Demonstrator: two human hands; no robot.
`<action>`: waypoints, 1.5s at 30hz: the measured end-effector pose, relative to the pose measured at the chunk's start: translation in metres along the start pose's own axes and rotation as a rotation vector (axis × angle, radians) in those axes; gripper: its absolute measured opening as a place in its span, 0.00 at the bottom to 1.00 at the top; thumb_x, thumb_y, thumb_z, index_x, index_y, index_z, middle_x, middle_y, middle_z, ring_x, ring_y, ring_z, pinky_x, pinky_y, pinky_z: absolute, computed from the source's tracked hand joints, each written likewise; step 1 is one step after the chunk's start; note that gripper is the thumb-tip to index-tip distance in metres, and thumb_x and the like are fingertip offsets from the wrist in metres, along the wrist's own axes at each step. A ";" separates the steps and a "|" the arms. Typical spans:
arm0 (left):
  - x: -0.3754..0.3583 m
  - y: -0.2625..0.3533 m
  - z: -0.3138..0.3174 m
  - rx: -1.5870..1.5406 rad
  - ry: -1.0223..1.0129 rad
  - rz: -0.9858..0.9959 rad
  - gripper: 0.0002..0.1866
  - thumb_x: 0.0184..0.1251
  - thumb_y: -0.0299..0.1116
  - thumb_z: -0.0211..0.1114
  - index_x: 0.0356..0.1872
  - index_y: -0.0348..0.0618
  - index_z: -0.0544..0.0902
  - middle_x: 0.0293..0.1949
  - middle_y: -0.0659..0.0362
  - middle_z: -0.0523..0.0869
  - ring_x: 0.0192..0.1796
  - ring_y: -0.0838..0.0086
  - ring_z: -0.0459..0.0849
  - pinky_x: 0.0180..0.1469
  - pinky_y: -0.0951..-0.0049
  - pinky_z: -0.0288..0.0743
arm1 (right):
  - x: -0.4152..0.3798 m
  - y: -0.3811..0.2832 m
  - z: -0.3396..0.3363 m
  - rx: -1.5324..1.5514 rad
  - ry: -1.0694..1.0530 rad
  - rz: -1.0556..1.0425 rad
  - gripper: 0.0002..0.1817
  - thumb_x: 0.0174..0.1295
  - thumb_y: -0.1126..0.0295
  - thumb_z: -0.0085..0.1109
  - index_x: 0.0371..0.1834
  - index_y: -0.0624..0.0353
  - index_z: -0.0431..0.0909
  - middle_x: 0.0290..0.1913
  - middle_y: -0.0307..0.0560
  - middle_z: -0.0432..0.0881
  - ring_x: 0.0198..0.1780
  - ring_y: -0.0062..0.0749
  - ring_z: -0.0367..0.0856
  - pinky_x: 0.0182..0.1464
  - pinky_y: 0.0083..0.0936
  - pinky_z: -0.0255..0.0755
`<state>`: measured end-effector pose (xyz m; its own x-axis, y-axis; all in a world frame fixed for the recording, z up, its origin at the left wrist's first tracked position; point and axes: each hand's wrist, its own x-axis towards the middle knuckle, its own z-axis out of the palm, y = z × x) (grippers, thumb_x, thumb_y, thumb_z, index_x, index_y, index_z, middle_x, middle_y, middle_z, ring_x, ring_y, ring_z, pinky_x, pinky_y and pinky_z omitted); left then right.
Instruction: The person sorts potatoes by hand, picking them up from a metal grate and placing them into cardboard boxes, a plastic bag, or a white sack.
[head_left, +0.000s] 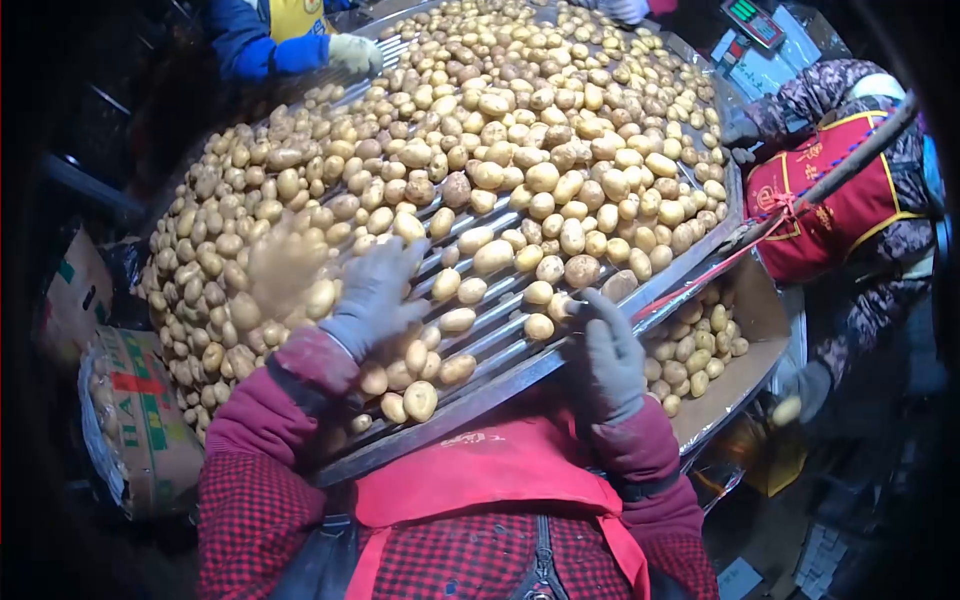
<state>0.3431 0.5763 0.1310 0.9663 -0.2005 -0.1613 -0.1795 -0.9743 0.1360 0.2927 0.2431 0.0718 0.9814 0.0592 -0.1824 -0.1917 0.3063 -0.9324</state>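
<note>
A wide sorting table of metal rollers point(500, 335) carries a dense layer of yellow potatoes point(520, 140). My left hand point(375, 290), in a grey glove, hovers flat over the potatoes near the front left, fingers spread, holding nothing; a blurred potato point(285, 270) is in motion just left of it. My right hand point(605, 350), also grey-gloved, rests at the table's front edge with its fingertips touching a potato point(556, 306). I wear a red apron over red checked sleeves.
A cardboard box point(760, 320) with potatoes sits under the table's right edge. A person in a red vest point(840, 200) stands at right; another gloved hand point(352, 52) with a blue sleeve reaches in at the top left. Printed boxes point(135, 430) stand at left.
</note>
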 end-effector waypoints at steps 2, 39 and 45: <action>-0.002 -0.049 0.028 0.006 0.188 0.057 0.43 0.58 0.47 0.75 0.77 0.49 0.72 0.65 0.46 0.80 0.66 0.48 0.78 0.69 0.49 0.70 | 0.010 0.005 0.026 -0.025 -0.157 -0.003 0.21 0.82 0.72 0.53 0.75 0.63 0.74 0.61 0.47 0.85 0.61 0.26 0.82 0.66 0.26 0.75; 0.059 0.004 0.004 -1.588 -0.076 -0.263 0.18 0.73 0.24 0.71 0.62 0.37 0.84 0.50 0.59 0.89 0.48 0.79 0.87 0.50 0.77 0.83 | 0.217 -0.005 -0.015 -0.302 -0.236 0.060 0.18 0.78 0.64 0.60 0.67 0.57 0.82 0.49 0.39 0.88 0.47 0.19 0.83 0.51 0.21 0.79; 0.103 0.075 0.001 -1.227 0.007 0.270 0.21 0.75 0.32 0.71 0.66 0.38 0.83 0.54 0.58 0.89 0.53 0.76 0.86 0.56 0.74 0.82 | 0.134 -0.034 0.022 0.319 -0.155 0.223 0.29 0.81 0.49 0.53 0.75 0.57 0.72 0.65 0.47 0.80 0.58 0.34 0.82 0.53 0.26 0.78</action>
<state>0.4289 0.4825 0.1234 0.9274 -0.3737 0.0183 -0.0855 -0.1642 0.9827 0.4304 0.2615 0.0864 0.9091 0.2925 -0.2967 -0.4136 0.5476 -0.7274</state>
